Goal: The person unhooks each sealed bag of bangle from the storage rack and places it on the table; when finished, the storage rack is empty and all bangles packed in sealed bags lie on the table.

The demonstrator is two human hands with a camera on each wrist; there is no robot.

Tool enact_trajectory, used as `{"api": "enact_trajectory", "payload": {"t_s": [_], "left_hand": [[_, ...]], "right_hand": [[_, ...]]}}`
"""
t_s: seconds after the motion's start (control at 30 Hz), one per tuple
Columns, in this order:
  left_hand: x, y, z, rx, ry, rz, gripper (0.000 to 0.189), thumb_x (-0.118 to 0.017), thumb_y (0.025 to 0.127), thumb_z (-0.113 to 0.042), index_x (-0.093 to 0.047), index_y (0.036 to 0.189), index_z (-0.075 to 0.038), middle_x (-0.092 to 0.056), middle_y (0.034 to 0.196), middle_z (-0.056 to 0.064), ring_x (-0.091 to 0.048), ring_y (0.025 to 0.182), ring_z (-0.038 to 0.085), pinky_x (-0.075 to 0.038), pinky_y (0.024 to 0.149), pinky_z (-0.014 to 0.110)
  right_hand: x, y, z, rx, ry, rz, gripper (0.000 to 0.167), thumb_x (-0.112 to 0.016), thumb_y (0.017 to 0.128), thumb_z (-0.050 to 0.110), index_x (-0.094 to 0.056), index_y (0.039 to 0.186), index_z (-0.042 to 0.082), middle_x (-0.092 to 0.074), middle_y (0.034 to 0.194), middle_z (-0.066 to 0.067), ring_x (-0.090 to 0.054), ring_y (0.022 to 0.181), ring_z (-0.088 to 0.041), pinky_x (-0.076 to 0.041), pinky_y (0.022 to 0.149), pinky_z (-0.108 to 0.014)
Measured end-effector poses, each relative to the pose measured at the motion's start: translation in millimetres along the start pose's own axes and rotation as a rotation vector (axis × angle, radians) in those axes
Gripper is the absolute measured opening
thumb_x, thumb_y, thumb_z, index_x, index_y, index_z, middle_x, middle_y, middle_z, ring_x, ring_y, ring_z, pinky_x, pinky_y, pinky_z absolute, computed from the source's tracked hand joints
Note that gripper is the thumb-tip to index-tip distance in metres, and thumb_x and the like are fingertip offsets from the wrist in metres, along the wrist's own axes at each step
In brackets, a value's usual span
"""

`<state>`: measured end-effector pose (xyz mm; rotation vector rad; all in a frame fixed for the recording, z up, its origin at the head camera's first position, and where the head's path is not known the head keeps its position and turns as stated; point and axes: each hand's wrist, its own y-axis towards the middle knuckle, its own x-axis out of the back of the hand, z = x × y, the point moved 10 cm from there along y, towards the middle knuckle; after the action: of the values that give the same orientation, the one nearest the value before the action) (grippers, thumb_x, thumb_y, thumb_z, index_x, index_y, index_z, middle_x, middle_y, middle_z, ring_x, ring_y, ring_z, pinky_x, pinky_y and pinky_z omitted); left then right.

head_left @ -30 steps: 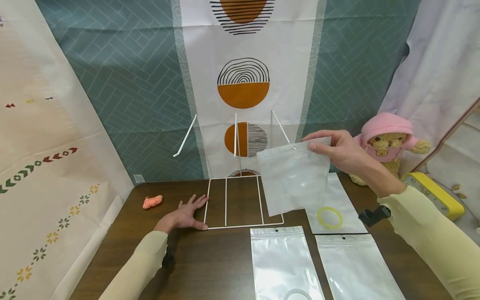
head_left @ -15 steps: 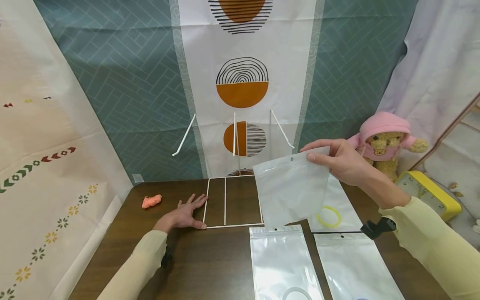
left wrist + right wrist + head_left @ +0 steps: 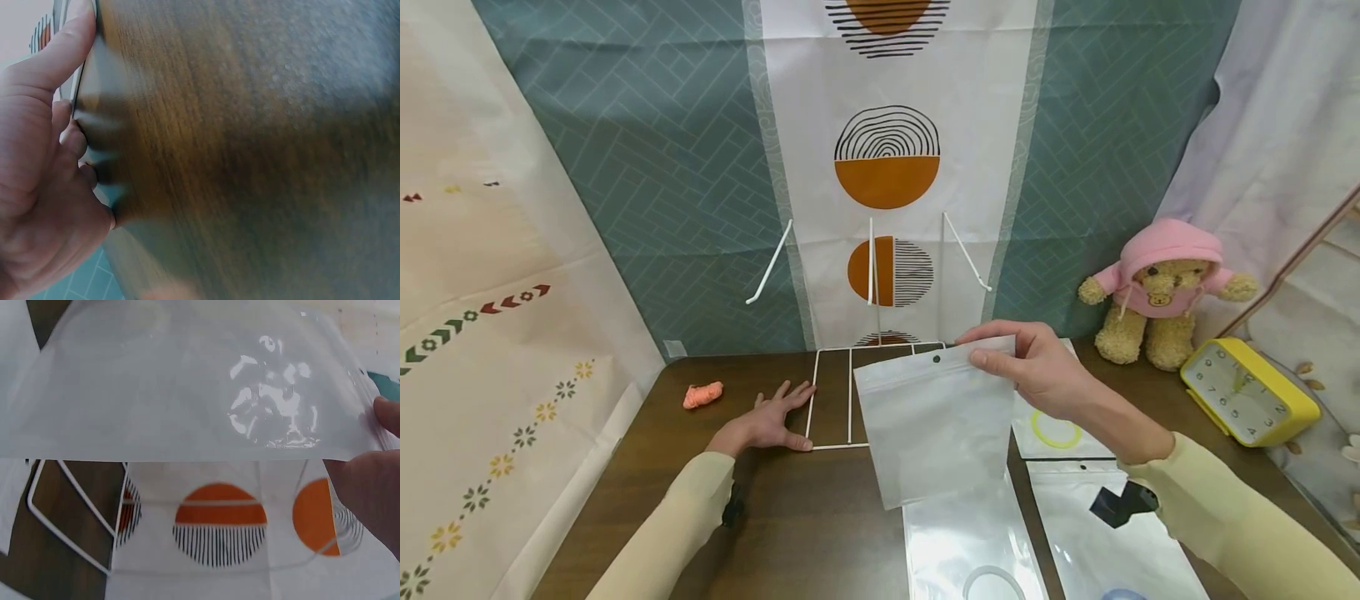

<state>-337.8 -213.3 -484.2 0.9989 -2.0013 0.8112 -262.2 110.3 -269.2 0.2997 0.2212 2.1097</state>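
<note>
My right hand (image 3: 1037, 371) pinches a translucent zip bag (image 3: 936, 425) by its upper right corner, thumb in front. Held above the table, the bag hangs slightly tilted, its round hang hole near the middle of the top strip. In the right wrist view the bag (image 3: 169, 387) spreads across the upper half, with the thumb at its right edge. My left hand (image 3: 769, 419) lies with spread fingers at the left side of a white wire display rack (image 3: 833, 447), thumb and fingertips on the base wire. Three bare prongs (image 3: 771, 262) of the rack point forward, apart from the bag.
Flat zip bags lie at the right: one with a grey ring (image 3: 958, 546), one with a yellow ring (image 3: 1032, 442), one with a partly visible blue ring (image 3: 1093, 512). An orange yarn bundle (image 3: 703, 395), a teddy bear (image 3: 1168, 292) and a yellow clock (image 3: 1247, 392) stand around.
The bag, whose top was at the right prong's tip, has come away from it. My right hand has carried it down and to the left. My left hand has stayed on the rack base.
</note>
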Motion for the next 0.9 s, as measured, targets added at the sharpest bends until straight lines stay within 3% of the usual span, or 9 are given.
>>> {"api": "enact_trajectory", "payload": {"t_s": [0.07, 0.13, 0.2, 0.33, 0.43, 0.47, 0.57, 0.8, 0.9], "left_hand": [[-0.4, 0.2, 0.9, 0.007, -0.001, 0.004, 0.104, -0.081, 0.081, -0.042, -0.022, 0.159, -0.006, -0.012, 0.164, 0.021, 0.002, 0.147, 0.049, 0.004, 0.107, 0.074], [-0.6, -0.2, 1.4, 0.014, 0.0, 0.008, 0.104, -0.081, 0.081, -0.043, -0.022, 0.159, -0.006, -0.011, 0.164, 0.021, 0.002, 0.148, 0.049, 0.004, 0.108, 0.073], [0.3, -0.8, 1.9, 0.023, 0.005, 0.004, 0.104, -0.082, 0.081, -0.042, -0.022, 0.159, -0.006, -0.012, 0.164, 0.022, 0.001, 0.148, 0.048, 0.004, 0.108, 0.073], [4.0, -2.6, -2.1, 0.008, 0.018, -0.022, 0.096, -0.081, 0.082, -0.039, -0.031, 0.154, 0.0, -0.017, 0.159, 0.031, -0.005, 0.146, 0.052, 0.001, 0.107, 0.075], [3.4, -3.4, -7.7, -0.03, 0.025, -0.015, 0.082, -0.068, 0.092, -0.039, -0.033, 0.152, 0.004, -0.017, 0.158, 0.034, -0.005, 0.144, 0.056, 0.003, 0.104, 0.078], [2.4, -3.2, -8.1, -0.035, 0.025, -0.007, 0.08, -0.063, 0.095, -0.042, -0.032, 0.153, 0.005, -0.016, 0.158, 0.034, -0.004, 0.144, 0.056, 0.004, 0.103, 0.078], [-1.5, -1.5, -5.5, -0.043, -0.005, 0.023, 0.08, -0.048, 0.1, -0.049, -0.023, 0.155, 0.005, -0.012, 0.16, 0.031, 0.003, 0.144, 0.055, 0.008, 0.104, 0.077], [0.1, 2.9, 6.3, -0.029, -0.016, 0.003, 0.104, -0.077, 0.082, -0.048, -0.022, 0.158, -0.003, -0.013, 0.163, 0.025, 0.002, 0.146, 0.051, 0.005, 0.105, 0.076], [1.2, 4.9, 7.2, -0.02, 0.008, 0.001, 0.105, -0.081, 0.081, -0.045, -0.022, 0.159, -0.005, -0.013, 0.164, 0.022, 0.002, 0.147, 0.049, 0.003, 0.106, 0.075]], "right_hand": [[-9, 1.1, -4, -0.019, 0.016, -0.027, 0.028, -0.063, 0.097, 0.002, -0.076, 0.11, 0.023, -0.045, 0.057, 0.006, -0.043, 0.052, -0.005, -0.041, 0.055, -0.02], [-21, 2.8, -10, -0.046, 0.07, -0.042, 0.025, -0.063, 0.097, 0.002, -0.075, 0.114, 0.017, -0.06, 0.069, 0.003, -0.057, 0.059, -0.009, -0.051, 0.063, -0.022], [-34, 5.0, -16, -0.071, 0.117, -0.051, 0.023, -0.064, 0.097, 0.003, -0.071, 0.119, 0.006, -0.07, 0.097, -0.002, -0.068, 0.08, -0.017, -0.057, 0.077, -0.032], [-58, 9.0, -25, -0.083, 0.14, -0.079, 0.03, -0.066, 0.096, 0.004, -0.063, 0.124, -0.006, -0.067, 0.101, -0.003, -0.066, 0.075, -0.016, -0.057, 0.07, -0.031], [-75, 9.7, -31, -0.081, 0.12, -0.088, 0.03, -0.068, 0.095, 0.006, -0.065, 0.123, -0.005, -0.067, 0.101, -0.005, -0.063, 0.073, -0.016, -0.054, 0.067, -0.028], [-82, 9.7, -33, -0.078, 0.127, -0.082, 0.031, -0.068, 0.095, 0.006, -0.065, 0.123, -0.006, -0.066, 0.114, -0.007, -0.064, 0.086, -0.017, -0.055, 0.074, -0.03], [-101, 6.9, -39, -0.091, 0.148, -0.076, 0.03, -0.069, 0.094, 0.007, -0.067, 0.121, -0.005, -0.066, 0.118, -0.009, -0.062, 0.097, -0.019, -0.052, 0.08, -0.029], [-138, -6.0, -44, -0.122, 0.331, -0.039, 0.024, -0.069, 0.093, 0.007, -0.071, 0.117, 0.0, -0.058, 0.129, -0.009, -0.039, 0.127, -0.024, -0.043, 0.096, -0.034], [-152, -8.0, -48, -0.149, 0.473, -0.014, 0.021, -0.067, 0.095, 0.007, -0.075, 0.114, 0.012, -0.061, 0.123, -0.01, -0.051, 0.118, -0.022, -0.048, 0.092, -0.034]]}}
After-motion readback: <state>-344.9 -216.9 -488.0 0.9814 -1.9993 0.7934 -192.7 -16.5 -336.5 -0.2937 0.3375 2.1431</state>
